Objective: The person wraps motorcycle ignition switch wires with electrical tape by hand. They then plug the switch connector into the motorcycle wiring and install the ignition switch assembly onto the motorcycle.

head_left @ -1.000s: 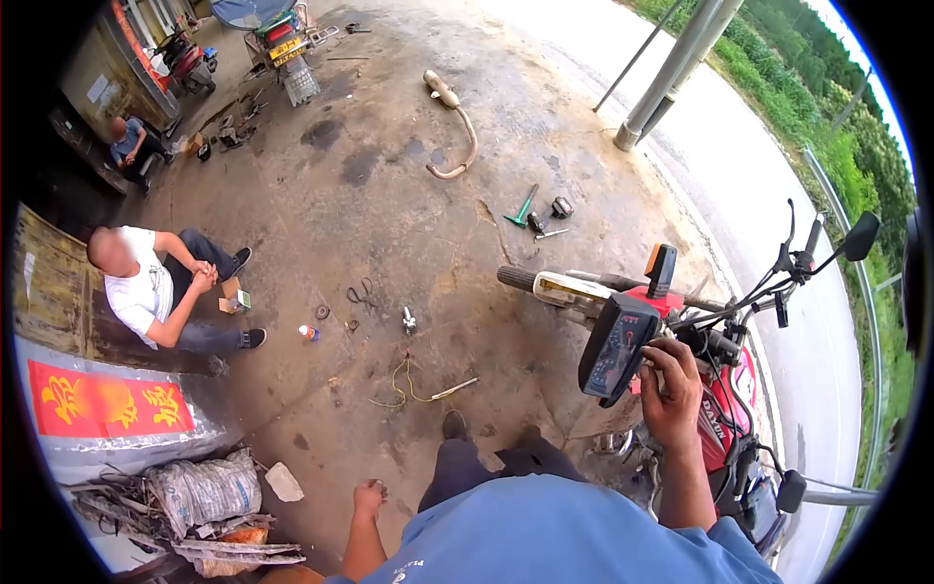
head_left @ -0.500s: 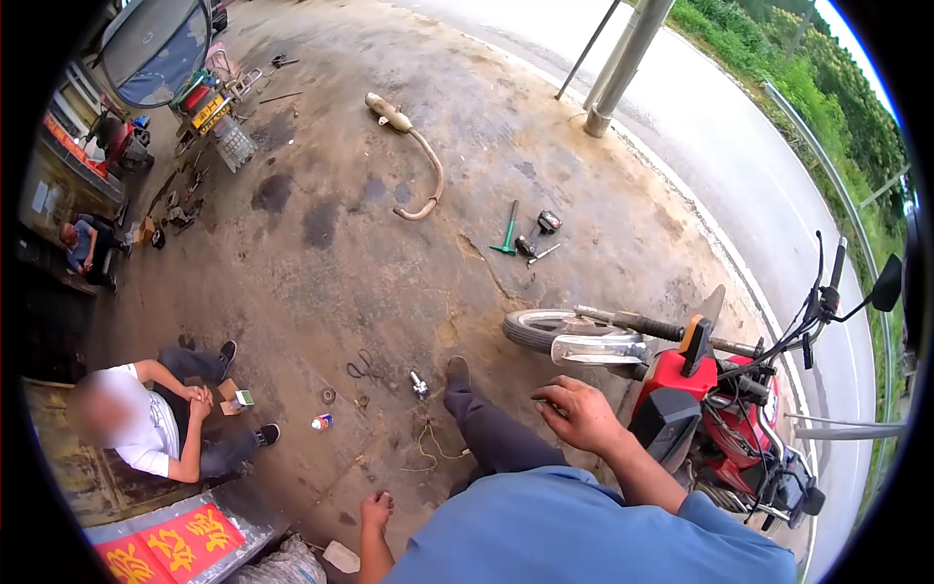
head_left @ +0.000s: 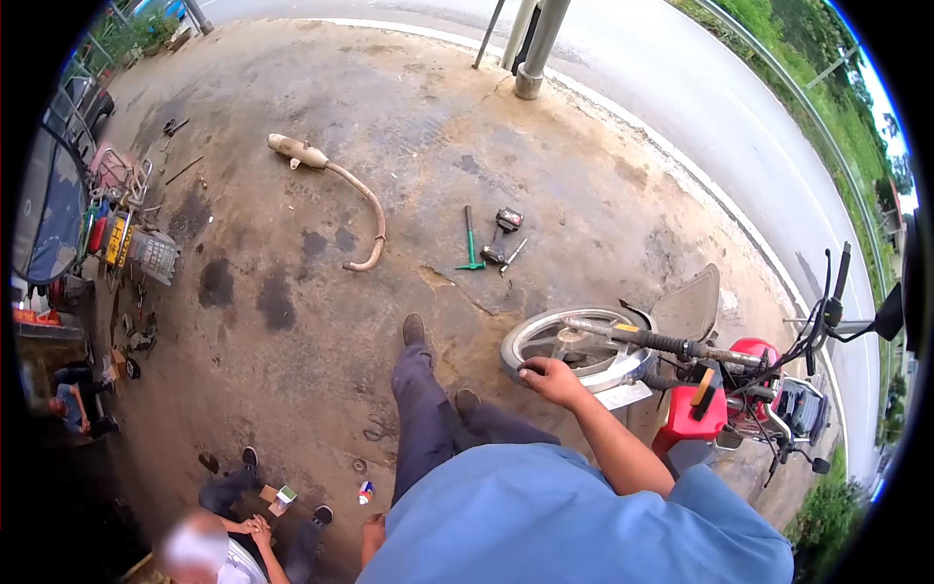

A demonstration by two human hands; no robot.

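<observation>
My right hand (head_left: pixel 555 380) hangs loosely with nothing in it, its fingers slightly bent. In the view it overlaps the edge of the front wheel (head_left: pixel 574 339) of a red motorcycle (head_left: pixel 696 409); I cannot tell whether it touches the wheel. My left hand (head_left: pixel 374 533) is low beside my blue shirt, which partly covers it, and its fingers are hidden. Ahead on the ground lie a green hammer-like tool (head_left: pixel 471 238), a dark cordless power tool (head_left: pixel 503 234) and a thin metal tool (head_left: pixel 516 255).
A rusty exhaust pipe with muffler (head_left: pixel 365 204) lies further ahead. At lower left sits a person (head_left: pixel 248 530) near an opened small box (head_left: pixel 280 498) and a spray can (head_left: pixel 366 492). Another motorcycle (head_left: pixel 122 238) stands at left. A pole (head_left: pixel 535 58) rises by the road.
I have stepped and turned, so the seated person has shifted down in view and the wheel shows more fully. My right hand has come over the wheel's edge; my left is more hidden.
</observation>
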